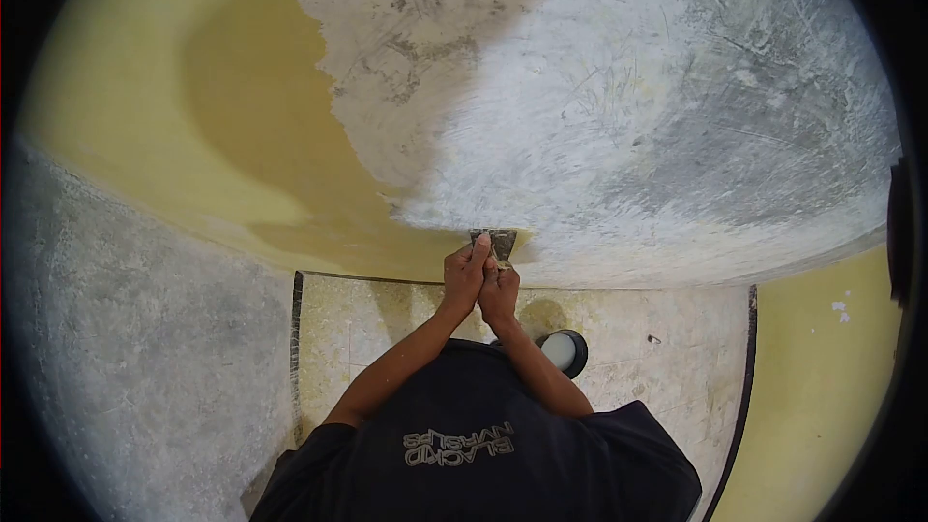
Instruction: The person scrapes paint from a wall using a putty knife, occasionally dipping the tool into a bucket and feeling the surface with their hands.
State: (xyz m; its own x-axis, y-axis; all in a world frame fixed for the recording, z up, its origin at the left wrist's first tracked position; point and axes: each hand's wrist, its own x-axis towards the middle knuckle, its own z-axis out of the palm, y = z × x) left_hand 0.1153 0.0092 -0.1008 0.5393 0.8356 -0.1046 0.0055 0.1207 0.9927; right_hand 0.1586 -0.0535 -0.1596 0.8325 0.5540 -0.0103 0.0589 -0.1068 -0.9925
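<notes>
Both of my hands are closed together on a small flat scraper [500, 241] whose dark, wide blade rests against the wall. My left hand [464, 275] has its thumb stretched up along the blade. Beside it on the right, my right hand [499, 292] wraps round the lower part of the tool, whose handle is hidden. Yellow paint [271, 87] covers the wall to the left, with a ragged edge. To the right the wall shows a scraped white and grey surface [590, 126]. A bit of yellow residue shows by the blade.
A dark round container [576, 354] with whitish contents stands on the stained floor [638, 358], right of my forearms. A grey wall [145, 329] is at the left and a yellow wall [822, 367] at the right. A dark object [901, 232] sits at the right edge.
</notes>
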